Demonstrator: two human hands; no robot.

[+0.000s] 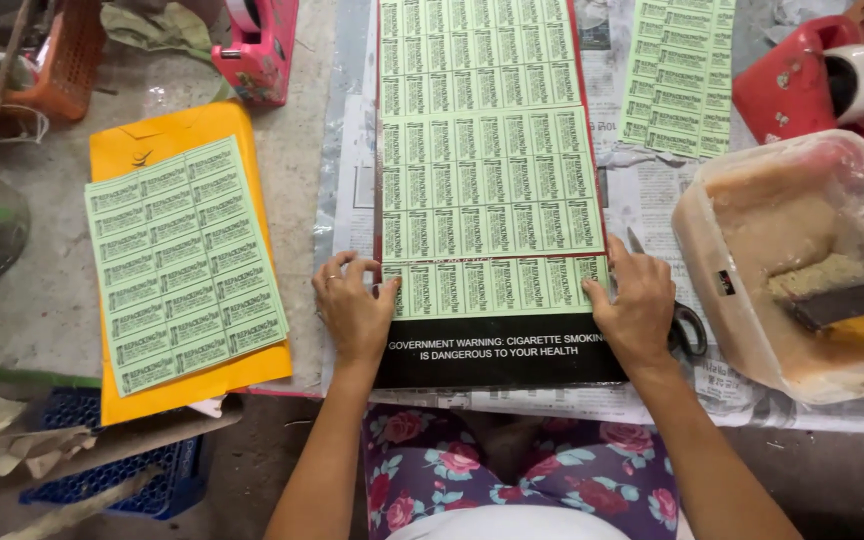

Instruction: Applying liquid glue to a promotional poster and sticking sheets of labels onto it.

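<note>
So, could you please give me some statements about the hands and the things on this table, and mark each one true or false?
1. Both hands press on the lowest green label sheet. True: left hand, right hand.
2. The scissors are in the left hand. False: they lie beside the right hand.
3. A stack of green label sheets lies on a yellow envelope. True.
4. The plastic container is on the left. False: it is on the right.
</note>
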